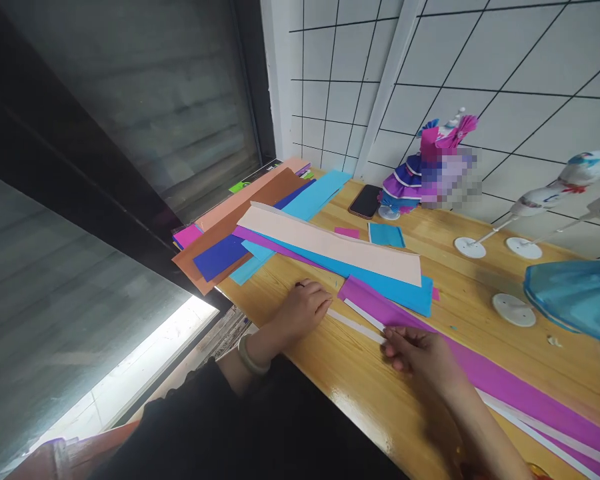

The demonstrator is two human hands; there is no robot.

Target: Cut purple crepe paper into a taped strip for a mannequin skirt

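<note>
A thin white strip (355,325) runs between my two hands, low over the wooden table. My left hand (307,307), with a ring and a bangle, has its fingers curled together at the strip's left end. My right hand (417,352) pinches the other end between thumb and fingers. Just beyond lies a long purple paper sheet (500,363), which stretches to the lower right. White bands run along its near edge, one of them meeting my right fingertips. Whether those fingertips also grip the purple sheet cannot be made out.
Beige (330,243), blue (405,293) and brown paper sheets (215,263) overlap on the wooden table (300,363). Behind them are a phone (365,201), a doll in a layered paper dress (405,180), figures on white stands (470,248) and a blue skirt-like piece (575,293). A tiled wall borders the table.
</note>
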